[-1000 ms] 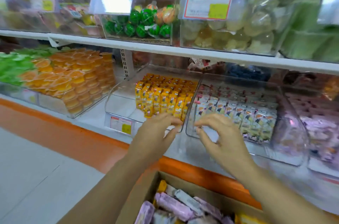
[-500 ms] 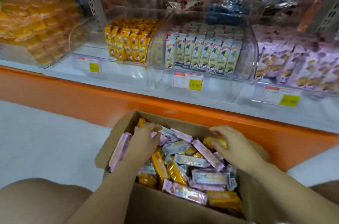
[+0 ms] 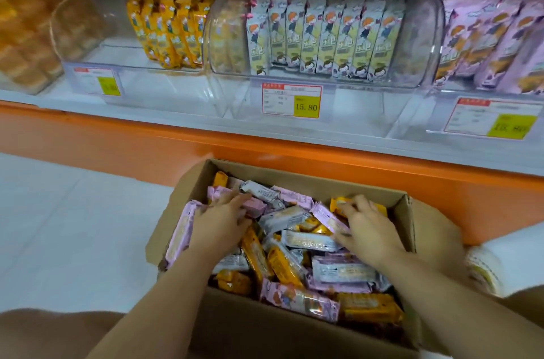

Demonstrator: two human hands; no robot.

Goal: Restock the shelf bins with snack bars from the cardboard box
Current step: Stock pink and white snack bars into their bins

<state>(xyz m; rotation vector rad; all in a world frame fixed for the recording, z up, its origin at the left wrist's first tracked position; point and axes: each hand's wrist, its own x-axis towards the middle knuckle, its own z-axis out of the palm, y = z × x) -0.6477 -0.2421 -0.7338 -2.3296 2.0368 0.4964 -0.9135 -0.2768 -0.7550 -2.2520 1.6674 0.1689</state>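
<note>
The box (image 3: 265,329) is sitting open just below the front edge of the shelf (image 3: 265,149). The snack bars (image 3: 294,261) are lying loose inside it, pink, orange and white wrappers crossing one another. Both hands are lying on this pile.

The left hand (image 3: 219,223) is resting near the box's left wall with its grip apart. Its fingers are lying fairly straight across a pink bar (image 3: 256,205) toward the far left corner, and the thumb is spreading sideways over the pile.

The right hand (image 3: 369,232) is sitting at the far right corner, fingers bending over an orange bar (image 3: 379,208). A second pink bar (image 3: 325,216) is running beneath them toward the thumb. Whether that grip is clamping either bar I cannot tell.

Three clear bins are standing side by side along the shelf's front edge:
- The left bin (image 3: 88,44) is holding an orange row (image 3: 167,32) upright against its right wall.
- The middle bin (image 3: 223,35) is holding a full white row (image 3: 323,35).
- The right bin (image 3: 441,96) is holding a pink row (image 3: 494,35).

A price tag (image 3: 291,99) is hanging on each bin's front
</note>
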